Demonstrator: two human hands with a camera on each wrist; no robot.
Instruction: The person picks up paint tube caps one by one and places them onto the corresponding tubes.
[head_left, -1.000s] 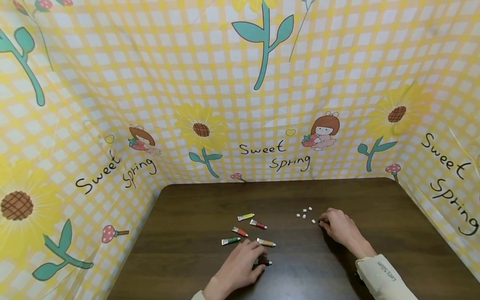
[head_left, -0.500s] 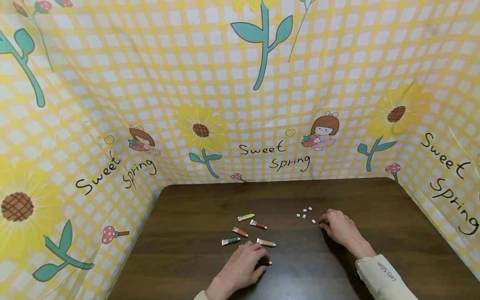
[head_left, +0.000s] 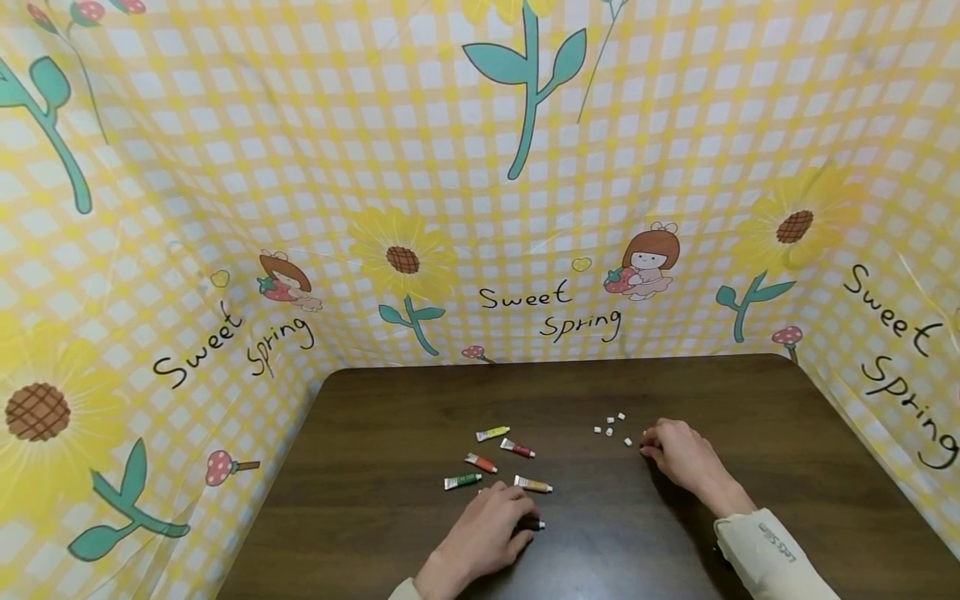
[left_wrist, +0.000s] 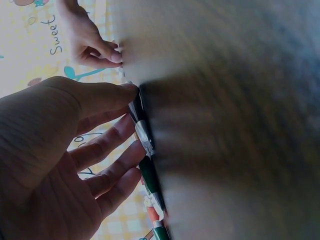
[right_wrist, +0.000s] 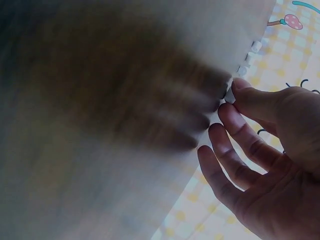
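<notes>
My left hand [head_left: 483,529] is low over the near middle of the table. In the left wrist view its thumb and a finger pinch a small dark paint tube [left_wrist: 134,107] by the cap end. The head view shows little more than that tube's cap end; the rest is under the hand. At the right, my right hand [head_left: 684,454] pinches a small white piece [right_wrist: 230,95] between thumb and index finger, at table level. Several similar white pieces [head_left: 609,432] lie just left of it. Whether they are caps or cubes, I cannot tell.
Beyond my left hand lie a green tube [head_left: 462,482], an orange tube [head_left: 481,463], a dark red tube [head_left: 518,448], a yellow tube [head_left: 492,433] and an ochre tube [head_left: 533,484]. A checked cloth [head_left: 450,183] surrounds the brown table [head_left: 360,433].
My left fingers have shifted slightly right and closed in over the dark tube, covering more of it. The right hand has hardly moved; the loose tubes and white pieces lie as before.
</notes>
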